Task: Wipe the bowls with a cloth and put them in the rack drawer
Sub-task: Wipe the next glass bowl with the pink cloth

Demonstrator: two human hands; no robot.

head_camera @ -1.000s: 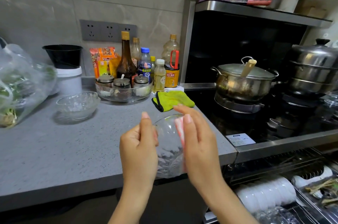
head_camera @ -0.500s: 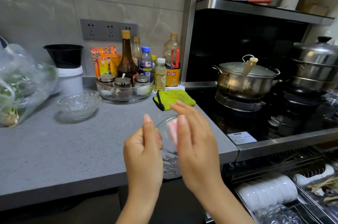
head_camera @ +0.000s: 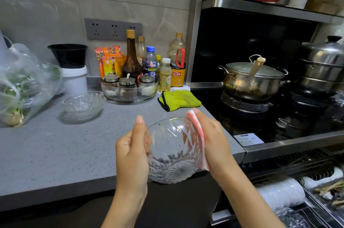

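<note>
Gripping a glass bowl (head_camera: 173, 155) by its left rim, the left hand (head_camera: 131, 155) is holding it tilted above the counter (head_camera: 55, 153) edge. The right hand (head_camera: 214, 140) is pressing a pink cloth (head_camera: 197, 131) round the bowl's right side, thumb pinching it at the rim. Lower right, the rack drawer (head_camera: 320, 218) is standing open, holding white dishes (head_camera: 283, 192). Farther back, a second bowl (head_camera: 83, 105) is sitting on the counter, with a green mitt (head_camera: 179, 100) lying beside the stove (head_camera: 242, 127).
</note>
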